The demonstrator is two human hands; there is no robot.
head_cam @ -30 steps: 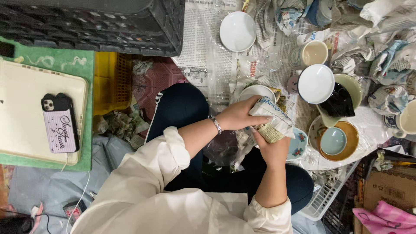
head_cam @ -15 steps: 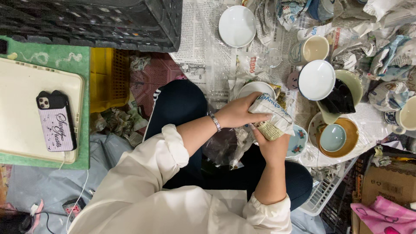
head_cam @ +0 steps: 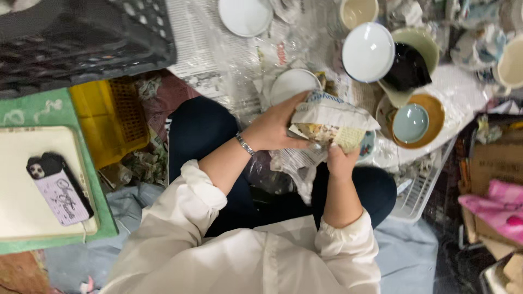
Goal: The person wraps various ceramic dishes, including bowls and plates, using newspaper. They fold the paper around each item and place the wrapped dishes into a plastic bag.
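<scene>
I sit on the floor in a white shirt and dark trousers, looking straight down. Both hands hold a bundle wrapped in newspaper point(head_cam: 328, 121) above my lap. My left hand point(head_cam: 277, 128) presses on its left side, a bracelet on the wrist. My right hand point(head_cam: 339, 160) grips it from underneath. What is inside the paper is hidden. A white bowl point(head_cam: 292, 85) lies on newspaper just beyond the bundle.
Beyond lie a white plate point(head_cam: 245, 15), a white bowl point(head_cam: 368, 51), a green bowl holding a black dish point(head_cam: 409, 66), a blue bowl on a brown plate point(head_cam: 412, 122) and cups. At left: a black crate point(head_cam: 81, 41), yellow basket point(head_cam: 111, 117), phone point(head_cam: 59, 188) on a cream board. Right: cardboard, pink cloth.
The view has shifted and tilted slightly. My hands have turned the wrapped bundle a little, staying in the same place above my lap.
</scene>
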